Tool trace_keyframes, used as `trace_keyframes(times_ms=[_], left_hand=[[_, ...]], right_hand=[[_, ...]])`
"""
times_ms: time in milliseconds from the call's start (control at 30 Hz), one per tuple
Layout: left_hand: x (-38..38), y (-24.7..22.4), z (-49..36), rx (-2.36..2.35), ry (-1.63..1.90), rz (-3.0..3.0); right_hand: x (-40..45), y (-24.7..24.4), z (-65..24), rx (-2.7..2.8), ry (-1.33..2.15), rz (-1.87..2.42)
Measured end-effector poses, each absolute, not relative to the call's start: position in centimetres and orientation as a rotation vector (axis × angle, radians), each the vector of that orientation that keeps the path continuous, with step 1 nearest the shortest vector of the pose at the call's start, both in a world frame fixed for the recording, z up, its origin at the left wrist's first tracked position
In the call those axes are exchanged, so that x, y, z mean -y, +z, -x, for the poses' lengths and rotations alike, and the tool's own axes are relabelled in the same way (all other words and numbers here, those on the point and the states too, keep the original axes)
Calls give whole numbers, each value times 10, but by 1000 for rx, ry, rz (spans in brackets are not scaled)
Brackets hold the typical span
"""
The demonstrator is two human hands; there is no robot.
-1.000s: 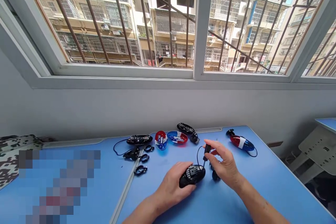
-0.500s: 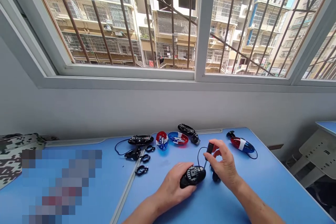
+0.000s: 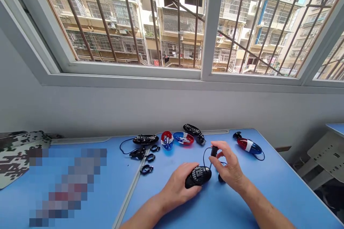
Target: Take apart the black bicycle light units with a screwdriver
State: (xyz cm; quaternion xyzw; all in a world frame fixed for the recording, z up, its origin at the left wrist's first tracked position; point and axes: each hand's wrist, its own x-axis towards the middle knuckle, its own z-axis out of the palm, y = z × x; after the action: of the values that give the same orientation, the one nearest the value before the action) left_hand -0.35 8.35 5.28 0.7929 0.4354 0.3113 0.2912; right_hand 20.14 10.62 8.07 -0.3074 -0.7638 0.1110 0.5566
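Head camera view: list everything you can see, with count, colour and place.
black oval casing: one, black, under the left hand
black plug: one, black, on a thin wire, pinched by the right hand
loose oval casings: two, black, near the far table edge
striped casings: two, red, white and blue, far edge, centre
striped light: one, red, white and blue, far right, with cable
clip rings: three, black, left of centre
black bracket: one, beside the clip rings
black knob: one, black, below the right hand
blurred patch: one, mixed colours, left of table
camouflage cloth: one, green and black, table's left end
table: one, blue, below everything
barred window: one, white frame, beyond the table
apartment blocks: several, beige, outside the window
left hand: one, resting on the casing
right hand: one, holding the plug
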Motion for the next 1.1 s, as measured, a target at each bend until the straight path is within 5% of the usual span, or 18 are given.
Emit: trace_keyframes(times_ms=[1100], left_hand=[[-83, 51, 3, -1146, 865, -2133]], right_hand=[[-103, 81, -201, 1792, 205, 743]])
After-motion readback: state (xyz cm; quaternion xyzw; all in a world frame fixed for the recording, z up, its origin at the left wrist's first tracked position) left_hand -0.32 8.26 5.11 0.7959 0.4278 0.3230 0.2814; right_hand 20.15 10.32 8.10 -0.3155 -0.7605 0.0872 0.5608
